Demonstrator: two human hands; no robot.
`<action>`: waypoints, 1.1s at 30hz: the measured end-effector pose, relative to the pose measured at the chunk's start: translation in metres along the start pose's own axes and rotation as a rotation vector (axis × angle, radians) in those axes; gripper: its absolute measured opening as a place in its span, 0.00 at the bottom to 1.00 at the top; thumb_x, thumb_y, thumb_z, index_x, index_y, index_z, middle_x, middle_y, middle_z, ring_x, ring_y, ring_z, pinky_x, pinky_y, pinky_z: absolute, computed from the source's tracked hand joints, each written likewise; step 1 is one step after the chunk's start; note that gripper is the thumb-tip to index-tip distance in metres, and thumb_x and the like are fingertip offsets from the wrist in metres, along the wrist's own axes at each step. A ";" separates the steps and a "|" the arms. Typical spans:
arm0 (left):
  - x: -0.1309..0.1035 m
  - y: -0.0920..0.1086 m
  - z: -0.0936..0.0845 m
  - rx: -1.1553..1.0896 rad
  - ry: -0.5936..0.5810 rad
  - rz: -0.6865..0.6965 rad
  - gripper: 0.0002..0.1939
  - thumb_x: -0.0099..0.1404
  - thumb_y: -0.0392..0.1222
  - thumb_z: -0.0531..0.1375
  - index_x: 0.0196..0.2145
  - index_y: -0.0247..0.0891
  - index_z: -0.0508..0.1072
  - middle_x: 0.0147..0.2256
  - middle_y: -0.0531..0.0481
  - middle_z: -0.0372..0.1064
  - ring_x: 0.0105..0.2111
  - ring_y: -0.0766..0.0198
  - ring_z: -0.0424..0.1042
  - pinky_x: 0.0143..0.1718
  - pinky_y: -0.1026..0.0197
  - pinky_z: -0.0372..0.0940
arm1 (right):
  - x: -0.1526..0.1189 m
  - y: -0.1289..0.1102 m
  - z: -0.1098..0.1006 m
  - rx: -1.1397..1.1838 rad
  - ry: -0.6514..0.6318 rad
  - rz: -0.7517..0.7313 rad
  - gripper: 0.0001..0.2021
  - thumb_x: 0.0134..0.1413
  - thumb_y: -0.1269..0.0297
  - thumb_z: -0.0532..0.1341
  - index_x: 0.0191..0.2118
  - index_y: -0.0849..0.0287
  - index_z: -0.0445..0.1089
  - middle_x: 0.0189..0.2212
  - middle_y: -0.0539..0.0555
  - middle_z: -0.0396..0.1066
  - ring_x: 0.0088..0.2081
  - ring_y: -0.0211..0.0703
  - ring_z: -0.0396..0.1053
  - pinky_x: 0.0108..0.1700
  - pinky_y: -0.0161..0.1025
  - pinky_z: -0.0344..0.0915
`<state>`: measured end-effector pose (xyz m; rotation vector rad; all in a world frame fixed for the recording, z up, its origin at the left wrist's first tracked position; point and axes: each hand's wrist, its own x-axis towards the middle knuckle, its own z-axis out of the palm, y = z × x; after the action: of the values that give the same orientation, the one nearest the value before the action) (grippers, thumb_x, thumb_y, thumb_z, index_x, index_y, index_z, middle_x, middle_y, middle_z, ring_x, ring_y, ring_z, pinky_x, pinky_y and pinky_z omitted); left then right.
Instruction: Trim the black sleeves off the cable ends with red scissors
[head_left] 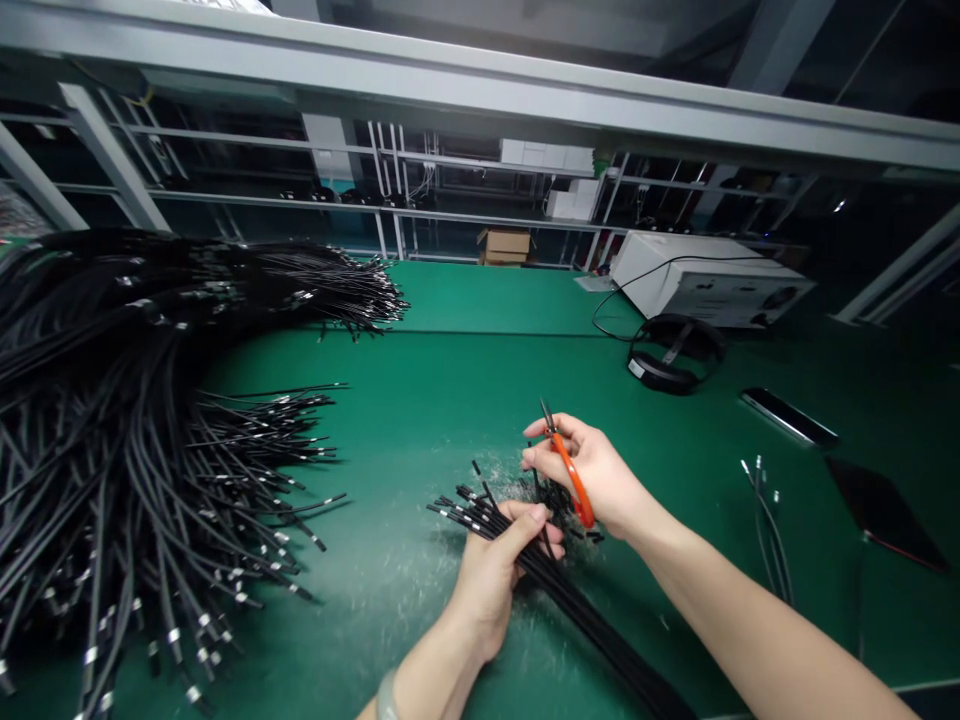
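Note:
A bundle of black cables (592,622) with silver bands near the tips runs from the lower right up to my left hand (499,570), whose fingers and thumb close around it. My right hand (589,470) holds scissors with orange handles (571,478), their dark blades pointing up and away. Its thumb and forefinger are pinched at the tip of a single black cable that rises from the bundle. Short black cut pieces (594,537) and pale scraps lie on the green table (420,400) under and beside the hands.
Large piles of black cables (127,400) cover the left side. At the back right are a white box-shaped device (705,280) and a black headset (675,355). A phone (789,417), loose cables (769,535) and a dark flat object (885,510) lie at the right.

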<state>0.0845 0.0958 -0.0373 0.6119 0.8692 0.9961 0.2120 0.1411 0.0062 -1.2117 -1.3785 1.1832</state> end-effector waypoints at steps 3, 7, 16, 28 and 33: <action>0.001 0.000 -0.001 0.016 -0.012 0.011 0.12 0.56 0.45 0.62 0.34 0.34 0.73 0.23 0.51 0.72 0.22 0.67 0.70 0.27 0.65 0.63 | 0.003 0.005 -0.004 0.053 -0.042 0.064 0.12 0.46 0.62 0.61 0.38 0.59 0.63 0.26 0.50 0.70 0.28 0.38 0.68 0.31 0.35 0.64; 0.003 0.000 -0.001 0.062 -0.001 0.006 0.11 0.55 0.44 0.63 0.31 0.33 0.73 0.21 0.51 0.71 0.22 0.67 0.69 0.26 0.66 0.62 | 0.010 0.023 -0.011 -0.048 0.125 0.036 0.12 0.46 0.62 0.59 0.38 0.59 0.63 0.24 0.49 0.69 0.27 0.38 0.68 0.30 0.34 0.63; 0.003 0.001 -0.001 0.071 0.014 -0.003 0.10 0.55 0.44 0.63 0.30 0.34 0.72 0.21 0.52 0.71 0.21 0.68 0.68 0.27 0.65 0.62 | -0.001 0.054 -0.043 -0.259 0.142 0.071 0.10 0.40 0.60 0.64 0.29 0.59 0.66 0.16 0.45 0.63 0.19 0.36 0.59 0.22 0.33 0.54; 0.004 0.000 -0.005 0.063 -0.034 0.004 0.10 0.56 0.43 0.63 0.33 0.34 0.73 0.26 0.51 0.73 0.25 0.68 0.70 0.29 0.66 0.62 | -0.008 0.031 -0.005 0.499 0.080 0.240 0.20 0.42 0.63 0.68 0.41 0.57 0.63 0.30 0.50 0.69 0.32 0.38 0.66 0.32 0.34 0.62; 0.004 -0.001 -0.004 0.089 -0.032 0.016 0.12 0.57 0.44 0.62 0.36 0.34 0.73 0.29 0.48 0.74 0.26 0.67 0.71 0.30 0.65 0.63 | -0.016 0.025 -0.007 0.316 0.146 0.070 0.16 0.43 0.64 0.67 0.39 0.56 0.63 0.26 0.47 0.68 0.28 0.36 0.65 0.33 0.33 0.61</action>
<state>0.0830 0.0990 -0.0415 0.7100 0.8847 0.9633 0.2229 0.1274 -0.0185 -1.1025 -1.0050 1.2795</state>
